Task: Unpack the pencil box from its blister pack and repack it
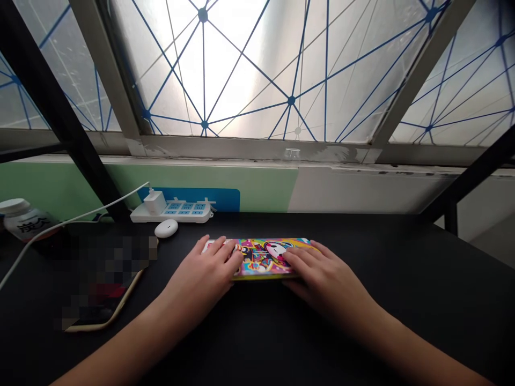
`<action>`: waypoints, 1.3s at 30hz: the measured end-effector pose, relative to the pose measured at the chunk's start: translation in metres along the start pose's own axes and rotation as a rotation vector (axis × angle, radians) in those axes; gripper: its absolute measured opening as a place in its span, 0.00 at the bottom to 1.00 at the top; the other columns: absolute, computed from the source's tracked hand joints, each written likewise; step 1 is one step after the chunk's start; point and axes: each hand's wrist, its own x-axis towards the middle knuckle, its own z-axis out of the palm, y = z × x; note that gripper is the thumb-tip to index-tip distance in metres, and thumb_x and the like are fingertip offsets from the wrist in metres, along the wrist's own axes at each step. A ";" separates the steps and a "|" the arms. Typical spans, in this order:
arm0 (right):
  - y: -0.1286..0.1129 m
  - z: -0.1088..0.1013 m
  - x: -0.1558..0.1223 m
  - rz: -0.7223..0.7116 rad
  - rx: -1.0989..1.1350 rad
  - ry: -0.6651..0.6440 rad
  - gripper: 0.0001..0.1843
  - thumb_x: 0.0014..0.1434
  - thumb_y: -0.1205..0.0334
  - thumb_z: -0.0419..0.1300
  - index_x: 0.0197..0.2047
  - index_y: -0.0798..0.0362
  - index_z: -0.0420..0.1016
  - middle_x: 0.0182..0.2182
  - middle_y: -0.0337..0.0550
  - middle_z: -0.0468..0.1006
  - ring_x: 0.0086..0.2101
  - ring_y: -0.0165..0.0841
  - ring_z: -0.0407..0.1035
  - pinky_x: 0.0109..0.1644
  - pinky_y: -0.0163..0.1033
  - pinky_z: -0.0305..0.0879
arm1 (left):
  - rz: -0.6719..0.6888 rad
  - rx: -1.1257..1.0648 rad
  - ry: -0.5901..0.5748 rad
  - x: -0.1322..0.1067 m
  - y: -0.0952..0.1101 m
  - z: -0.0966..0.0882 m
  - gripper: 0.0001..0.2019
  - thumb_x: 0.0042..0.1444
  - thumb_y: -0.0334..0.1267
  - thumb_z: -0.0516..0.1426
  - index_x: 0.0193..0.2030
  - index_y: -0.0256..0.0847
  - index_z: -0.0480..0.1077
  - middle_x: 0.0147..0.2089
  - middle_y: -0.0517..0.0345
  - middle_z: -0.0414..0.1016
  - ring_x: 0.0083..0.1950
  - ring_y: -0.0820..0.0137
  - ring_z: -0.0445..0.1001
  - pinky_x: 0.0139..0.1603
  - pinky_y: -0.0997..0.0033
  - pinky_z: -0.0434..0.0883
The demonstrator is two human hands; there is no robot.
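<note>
A flat, oblong box (257, 258) with a bright cartoon print in pink, yellow and blue lies crosswise on the black table (257, 332). Its near edge is yellow-green. My left hand (213, 268) grips the left end, fingers bent over the printed top. At the right end, my right hand (316, 268) has its fingers across the top and its thumb low along the near side. Both ends of the box are partly hidden under my fingers. Whether its underside touches the table cannot be made out.
To the left lies a phone (107, 300), partly blurred out. Behind it are a white earbud case (166, 229), a power strip (181, 214) with a charger (155, 202) and a white cable (80, 217). A white-lidded jar (28, 220) stands far left. Black frame bars (76, 139) flank the table.
</note>
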 end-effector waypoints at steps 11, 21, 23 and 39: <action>-0.006 0.016 0.006 -0.117 0.183 -0.167 0.40 0.61 0.50 0.65 0.71 0.54 0.58 0.69 0.54 0.58 0.67 0.51 0.53 0.67 0.60 0.58 | -0.084 -0.202 -0.021 0.002 -0.005 0.016 0.41 0.59 0.67 0.52 0.72 0.44 0.55 0.74 0.41 0.55 0.73 0.43 0.52 0.67 0.36 0.55; 0.041 -0.015 -0.003 0.012 0.350 -0.318 0.27 0.65 0.44 0.58 0.65 0.41 0.68 0.64 0.42 0.67 0.63 0.47 0.63 0.65 0.54 0.63 | -0.197 -0.334 -0.123 0.003 -0.009 0.020 0.47 0.56 0.73 0.48 0.74 0.42 0.52 0.75 0.43 0.49 0.75 0.45 0.48 0.70 0.37 0.49; 0.053 -0.021 -0.006 0.031 0.340 -0.314 0.22 0.66 0.46 0.58 0.61 0.40 0.74 0.61 0.40 0.72 0.60 0.46 0.67 0.62 0.51 0.68 | -0.197 -0.338 -0.116 0.003 -0.010 0.020 0.47 0.56 0.73 0.48 0.74 0.43 0.51 0.76 0.43 0.49 0.75 0.45 0.48 0.70 0.38 0.49; -0.002 0.021 0.003 -0.128 0.186 -0.200 0.45 0.60 0.34 0.58 0.73 0.45 0.51 0.69 0.53 0.58 0.67 0.53 0.52 0.66 0.67 0.54 | -0.174 -0.329 -0.096 0.001 0.003 0.017 0.37 0.64 0.65 0.47 0.74 0.48 0.51 0.76 0.43 0.47 0.75 0.43 0.48 0.68 0.36 0.54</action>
